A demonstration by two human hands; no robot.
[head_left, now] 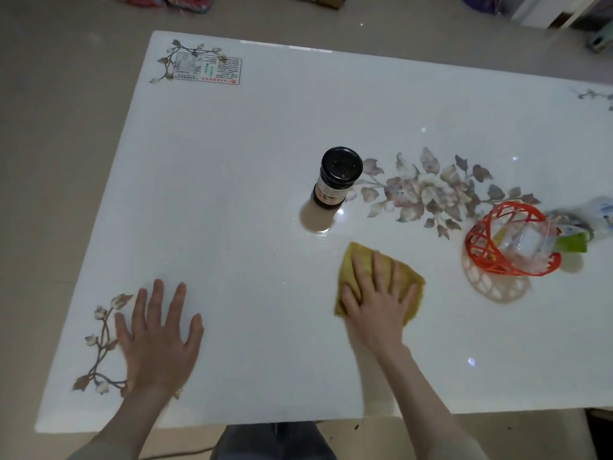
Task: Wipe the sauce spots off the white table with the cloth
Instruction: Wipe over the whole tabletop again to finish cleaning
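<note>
A yellow cloth [356,260] lies flat on the glossy white table [248,144], right of centre near the front. My right hand [378,300] presses on it, palm down, fingers spread over the cloth. My left hand [156,336] rests flat on the bare table at the front left, fingers apart, holding nothing. A few tiny dark specks [274,253] show on the table left of the cloth. Any sauce under the cloth is hidden.
A dark sauce jar with a black lid [336,177] stands upright behind the cloth. A red openwork plastic basket [481,240] with plastic packets lies at the right, and a white bottle [597,217] behind it. A printed label [207,68] sits at the far left corner.
</note>
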